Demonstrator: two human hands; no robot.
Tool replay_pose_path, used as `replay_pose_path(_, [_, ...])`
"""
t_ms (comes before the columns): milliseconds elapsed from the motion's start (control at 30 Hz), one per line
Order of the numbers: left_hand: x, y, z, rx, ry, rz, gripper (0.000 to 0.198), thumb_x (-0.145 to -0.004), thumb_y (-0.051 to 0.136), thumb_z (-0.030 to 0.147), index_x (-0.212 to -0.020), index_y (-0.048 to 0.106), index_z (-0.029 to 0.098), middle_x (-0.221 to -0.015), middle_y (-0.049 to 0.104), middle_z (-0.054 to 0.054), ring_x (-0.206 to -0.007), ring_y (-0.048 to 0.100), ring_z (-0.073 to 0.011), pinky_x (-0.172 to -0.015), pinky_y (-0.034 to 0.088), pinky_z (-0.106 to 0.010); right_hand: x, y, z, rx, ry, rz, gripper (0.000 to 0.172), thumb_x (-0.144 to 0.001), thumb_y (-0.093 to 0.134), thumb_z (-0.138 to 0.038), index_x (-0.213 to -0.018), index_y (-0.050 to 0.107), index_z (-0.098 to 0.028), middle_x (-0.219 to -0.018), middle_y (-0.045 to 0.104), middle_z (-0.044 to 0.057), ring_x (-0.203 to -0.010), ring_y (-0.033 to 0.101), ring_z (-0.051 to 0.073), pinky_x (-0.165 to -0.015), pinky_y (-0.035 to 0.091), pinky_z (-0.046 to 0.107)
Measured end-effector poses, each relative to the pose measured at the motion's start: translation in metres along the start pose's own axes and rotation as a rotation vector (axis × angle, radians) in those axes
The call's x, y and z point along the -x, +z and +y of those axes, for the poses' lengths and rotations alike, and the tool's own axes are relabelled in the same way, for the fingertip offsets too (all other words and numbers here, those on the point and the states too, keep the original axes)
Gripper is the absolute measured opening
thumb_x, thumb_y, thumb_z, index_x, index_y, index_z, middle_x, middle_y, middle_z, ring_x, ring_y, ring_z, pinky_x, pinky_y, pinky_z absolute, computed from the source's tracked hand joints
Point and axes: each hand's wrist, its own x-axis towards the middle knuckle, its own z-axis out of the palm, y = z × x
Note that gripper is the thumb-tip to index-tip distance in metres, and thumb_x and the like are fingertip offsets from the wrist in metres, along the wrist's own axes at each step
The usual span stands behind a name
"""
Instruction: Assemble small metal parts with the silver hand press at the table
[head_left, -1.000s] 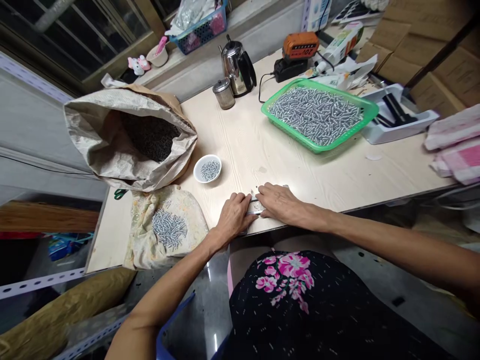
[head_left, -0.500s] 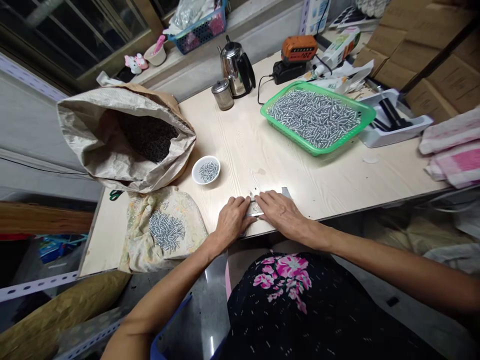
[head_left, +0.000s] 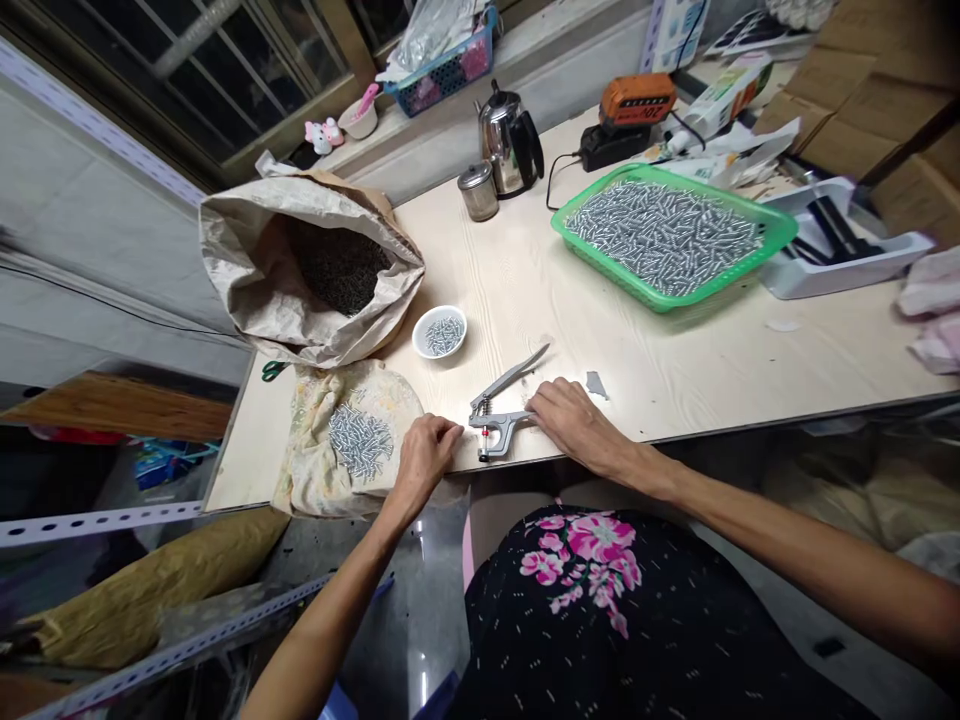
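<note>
A pair of grey snap-fastener pliers (head_left: 508, 432) lies at the table's front edge, its handles spread apart and its head toward my left hand. My right hand (head_left: 576, 427) has its fingers closed at the end of the lower handle. To the left of the pliers' head, my left hand (head_left: 427, 452) is pinched together over the table edge; whatever its fingertips hold is too small to make out. Left of that hand, a heap of silvery screw-like pieces (head_left: 361, 442) rests on a patterned cloth (head_left: 304, 480). A white bowl (head_left: 417, 340) with similar pieces stands beyond the pliers.
A green basket (head_left: 780, 228) full of silvery pieces stands at the right, beside a grey tray (head_left: 847, 275). An open sack (head_left: 247, 255) of dark pieces leans at the left. A kettle (head_left: 501, 125), a lidded jar (head_left: 478, 192) and an orange battery (head_left: 637, 100) stand at the back.
The pliers, covered by my hands before, now show with handles apart. My left hand has moved left, away from my right. The view has shifted, moving the scene rightward.
</note>
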Motion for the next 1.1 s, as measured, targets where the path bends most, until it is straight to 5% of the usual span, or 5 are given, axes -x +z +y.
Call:
replay_pose_path(433, [-0.007,0.017,-0.004,0.106,-0.041,0.022,0.022,-0.09,0.053,0.028,-0.083,0.071,0.017,-0.086,0.072,-0.006,-0.083,0.065,-0.0192,-0.075,0.045,-0.029,0.001,0.011,0.01,-0.031,0.042,0.077,0.021,-0.099,0.041,-0.019,-0.089,0.059,-0.017,-0.089,0.057,0.008,-0.085,0.046,0.022,-0.074,0.034,0.034])
replay_pose_path(600, [-0.015,0.025,0.008,0.053,-0.048,-0.057,0.02,-0.085,0.065,0.037,-0.079,0.07,0.018,-0.081,0.068,-0.004,-0.077,0.062,-0.0179,-0.068,0.043,-0.028,0.001,0.012,0.009,0.01,0.042,0.082,0.02,-0.098,0.041,-0.018,-0.091,0.059,-0.017,-0.09,0.057,0.009,-0.086,0.045,0.023,-0.074,0.032,0.035])
replay_pose_path(800, [-0.018,0.023,0.004,-0.099,0.175,-0.089,0.008,-0.086,0.061,0.018,-0.087,0.069,0.017,-0.09,0.067,-0.007,-0.091,0.061,-0.0213,-0.079,0.048,-0.032,0.006,0.006,0.019,-0.059,0.091,0.104,0.018,-0.099,0.04,-0.019,-0.093,0.058,-0.017,-0.092,0.058,0.009,-0.087,0.047,0.023,-0.076,0.034,0.035])
replay_pose_path(967, [-0.036,0.003,0.003,-0.012,0.221,0.059,0.011,-0.088,0.058,0.015,-0.09,0.068,0.016,-0.089,0.068,-0.006,-0.085,0.064,-0.019,-0.078,0.051,-0.031,0.017,0.001,0.029,-0.109,0.148,0.135,0.021,-0.099,0.037,-0.021,-0.094,0.057,-0.017,-0.091,0.058,0.01,-0.085,0.049,0.023,-0.075,0.037,0.036])
replay_pose_path(1100, [-0.072,-0.045,0.013,0.027,0.235,0.264,0.014,-0.087,0.063,0.019,-0.1,0.07,0.016,-0.096,0.069,-0.006,-0.08,0.063,-0.0161,-0.075,0.051,-0.029,0.024,0.001,0.029,-0.111,0.159,0.141,0.02,-0.099,0.038,-0.022,-0.095,0.058,-0.018,-0.091,0.058,0.01,-0.085,0.05,0.023,-0.076,0.037,0.036])
